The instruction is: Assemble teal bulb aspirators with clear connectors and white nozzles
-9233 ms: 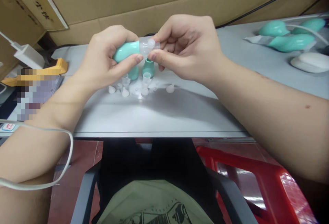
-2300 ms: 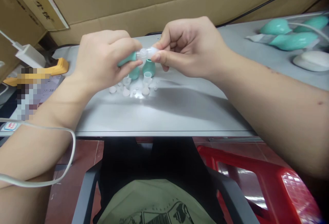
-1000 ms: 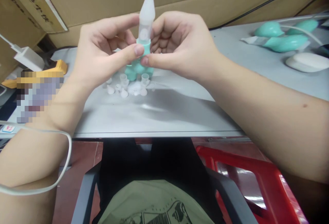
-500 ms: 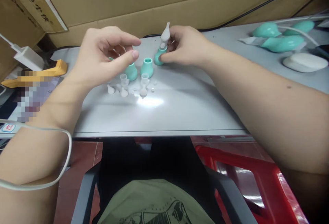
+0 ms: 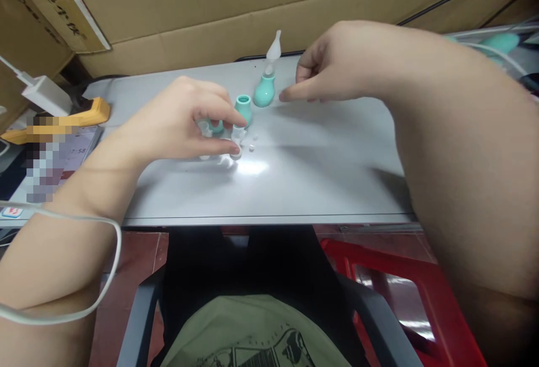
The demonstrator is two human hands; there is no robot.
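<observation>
An assembled nasal aspirator stands upright at the back of the table, its teal bulb (image 5: 264, 92) below and its translucent pointed tip (image 5: 274, 50) on top. My right hand (image 5: 332, 69) is just right of it, not touching, thumb stretched out and fingers partly curled. Lower left, my left hand (image 5: 197, 117) has thumb and forefinger apart on either side of a clear plastic connector (image 5: 238, 135); I cannot tell whether they touch it. Behind those fingers stands an open-necked teal bulb (image 5: 243, 110). Another bulb and connector are partly hidden by the left hand.
Tiny white pieces (image 5: 251, 147) lie right of the connector. A cardboard wall (image 5: 210, 2) closes off the back. At left are a yellow power strip (image 5: 99, 111) and a white charger (image 5: 48, 96). A white cable (image 5: 113, 266) loops over my left forearm. A red stool (image 5: 396, 266) stands below.
My right hand has let go of the assembled aspirator and drawn back to the right, leaving it standing. The left hand has come down and toward me, to the connectors.
</observation>
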